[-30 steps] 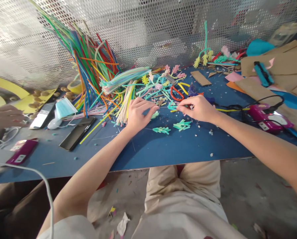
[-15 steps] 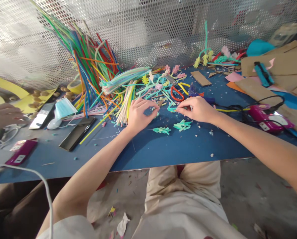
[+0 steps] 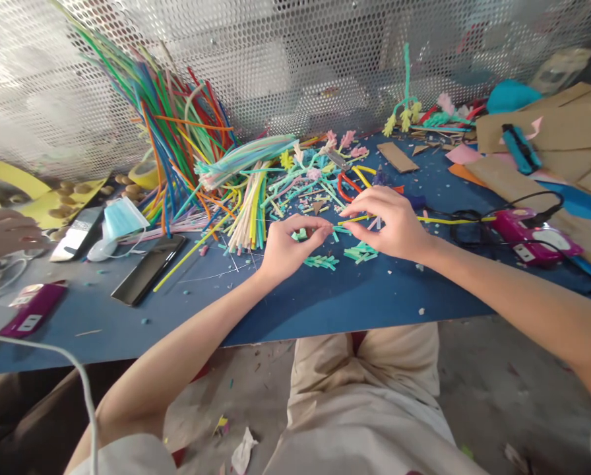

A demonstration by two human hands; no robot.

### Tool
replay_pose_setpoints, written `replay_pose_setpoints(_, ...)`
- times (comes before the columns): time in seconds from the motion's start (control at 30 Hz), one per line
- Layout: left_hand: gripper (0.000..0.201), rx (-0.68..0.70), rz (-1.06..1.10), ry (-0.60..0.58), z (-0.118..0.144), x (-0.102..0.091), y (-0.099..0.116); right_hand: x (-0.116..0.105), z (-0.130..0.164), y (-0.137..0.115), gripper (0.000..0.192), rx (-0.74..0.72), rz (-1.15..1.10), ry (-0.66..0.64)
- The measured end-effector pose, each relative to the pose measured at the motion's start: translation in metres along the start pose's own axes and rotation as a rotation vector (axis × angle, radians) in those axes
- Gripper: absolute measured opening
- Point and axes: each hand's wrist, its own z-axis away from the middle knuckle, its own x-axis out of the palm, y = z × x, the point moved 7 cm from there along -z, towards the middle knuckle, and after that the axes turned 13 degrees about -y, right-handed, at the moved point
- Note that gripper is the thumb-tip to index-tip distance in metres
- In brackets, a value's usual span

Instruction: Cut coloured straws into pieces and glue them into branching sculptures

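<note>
- Both hands have lifted off the counter (image 3: 325, 303) and closed in toward each other since the earlier frame.
- Left hand (image 3: 288, 245): pinches a small teal straw piece (image 3: 300, 234) in a narrow grip.
- Right hand (image 3: 392, 221): fingertips closed on a thin yellow straw (image 3: 454, 220), above the cut teal bundles (image 3: 359, 251) mid-counter.
- Far edge: long straw pile (image 3: 177, 145) leaning on the perforated panel (image 3: 295, 59).

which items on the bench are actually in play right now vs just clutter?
In play:
left hand, pinching a small teal straw piece
right hand, fingertips on another teal piece
cut teal pieces on the blue table

Lying about:
long coloured straws
black phone
face mask
pink glue gun
cardboard strip
</note>
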Motion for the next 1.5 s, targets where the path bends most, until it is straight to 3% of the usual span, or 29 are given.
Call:
replay_pose_setpoints(0.5, 0.014, 0.076, -0.087, -0.045, 0.002, 0.007, 0.016, 0.004, -0.001, -0.014, 0.006, 0.0, 0.054, -0.009)
replay_pose_setpoints(0.87, 0.013, 0.093, -0.17, -0.049, 0.003, 0.009, 0.013, 0.006, -0.001, -0.017, 0.007, -0.017, 0.067, -0.022)
replay_pose_setpoints(1.5, 0.02, 0.043, -0.063, -0.077, 0.004, 0.013, 0.009, 0.004, -0.002, -0.019, 0.007, -0.008, 0.169, -0.044)
